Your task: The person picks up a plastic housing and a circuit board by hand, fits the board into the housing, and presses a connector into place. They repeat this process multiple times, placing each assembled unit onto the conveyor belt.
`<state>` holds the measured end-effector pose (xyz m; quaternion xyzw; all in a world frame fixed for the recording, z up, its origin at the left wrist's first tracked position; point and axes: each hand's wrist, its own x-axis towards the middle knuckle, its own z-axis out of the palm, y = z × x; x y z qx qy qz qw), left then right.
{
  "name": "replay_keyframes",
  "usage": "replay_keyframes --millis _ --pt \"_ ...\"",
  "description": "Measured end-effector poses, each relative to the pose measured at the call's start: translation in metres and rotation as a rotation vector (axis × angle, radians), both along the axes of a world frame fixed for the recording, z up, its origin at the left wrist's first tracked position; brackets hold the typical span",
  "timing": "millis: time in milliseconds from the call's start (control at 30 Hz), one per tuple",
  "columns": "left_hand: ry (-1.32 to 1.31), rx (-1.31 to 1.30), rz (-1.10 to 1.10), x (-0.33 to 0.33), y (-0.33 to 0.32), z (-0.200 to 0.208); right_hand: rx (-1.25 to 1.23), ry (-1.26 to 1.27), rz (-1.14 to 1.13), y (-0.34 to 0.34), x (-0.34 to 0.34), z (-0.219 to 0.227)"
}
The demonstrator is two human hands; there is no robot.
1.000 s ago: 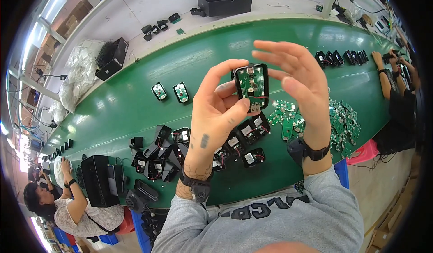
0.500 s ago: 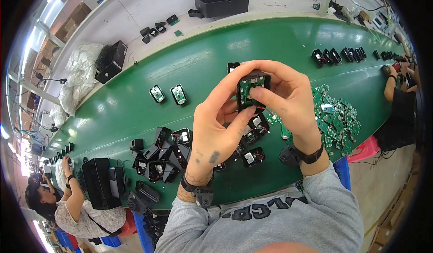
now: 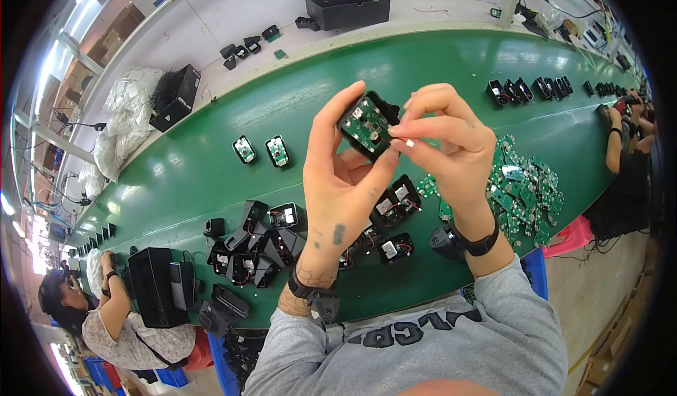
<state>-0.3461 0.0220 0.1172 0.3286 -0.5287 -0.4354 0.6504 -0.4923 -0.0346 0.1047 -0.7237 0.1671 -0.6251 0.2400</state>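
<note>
Above the green bench, my left hand (image 3: 330, 184) grips a small black plastic housing (image 3: 387, 108) by its sides. A green circuit board (image 3: 365, 126) sits inside it, tilted, with its components facing me. At the housing's right edge, my right hand (image 3: 451, 145) has thumb and fingertips pinched together. A small white connector (image 3: 410, 143) shows at that thumb; any wire on it is too fine to make out. Below my hands lie open black housings (image 3: 396, 248) with red wires and white parts inside.
Loose green circuit boards (image 3: 525, 188) are heaped at right. Black housings (image 3: 257, 244) pile up left of my forearm, near a large black box (image 3: 151, 287). Two board-fitted housings (image 3: 278, 151) lie farther left. Co-workers sit at both ends; a black tray (image 3: 347, 8) stands on the shelf.
My right hand has come off the board and shifted right, now pinching at the housing's edge. The housing has tilted and moved slightly left in my left hand, uncovering the board.
</note>
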Motion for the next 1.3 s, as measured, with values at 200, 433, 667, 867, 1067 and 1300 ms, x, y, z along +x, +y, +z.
replay_keyframes --millis 200,433,667,867,1067,1300 --pt "-0.120 0.044 0.101 -0.002 -0.001 0.002 0.005 -0.034 0.008 0.002 0.007 -0.001" --pt "0.103 0.267 -0.206 0.008 0.006 0.011 -0.084 -0.016 -0.080 0.003 0.005 -0.003" --pt "0.069 0.055 0.058 0.009 0.007 0.008 -0.196 0.227 -0.204 0.011 -0.006 0.018" --pt "-0.059 -0.038 0.190 0.004 0.009 0.001 -0.312 0.427 -0.431 0.013 -0.005 0.021" --pt "-0.179 -0.104 0.268 0.000 0.007 -0.005 -0.307 0.456 -0.420 0.012 -0.006 0.022" --pt "-0.397 -0.201 0.374 -0.003 0.010 -0.007 -0.226 0.431 -0.307 0.012 -0.008 0.022"
